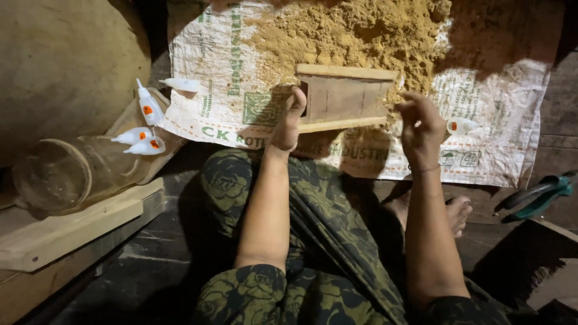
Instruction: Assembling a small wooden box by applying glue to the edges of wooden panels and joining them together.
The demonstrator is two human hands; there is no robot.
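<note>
On the woven sack (229, 114), beside the sawdust heap (355, 36), the left hand (288, 123) grips the small wooden frame (346, 99) — thumb up its left end. Right hand (421, 126) hovers curled — fingertips at its right edge.

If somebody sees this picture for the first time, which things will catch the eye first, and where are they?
The heap of yellow-brown sawdust at top centre, spread on a white woven plastic sack, stands out first. Just below it, the left hand grips the left end of a small shallow wooden box, while the right hand hovers at its right end. At left, small white squeeze bottles with orange labels lie on a clear plastic jar on its side.
</note>
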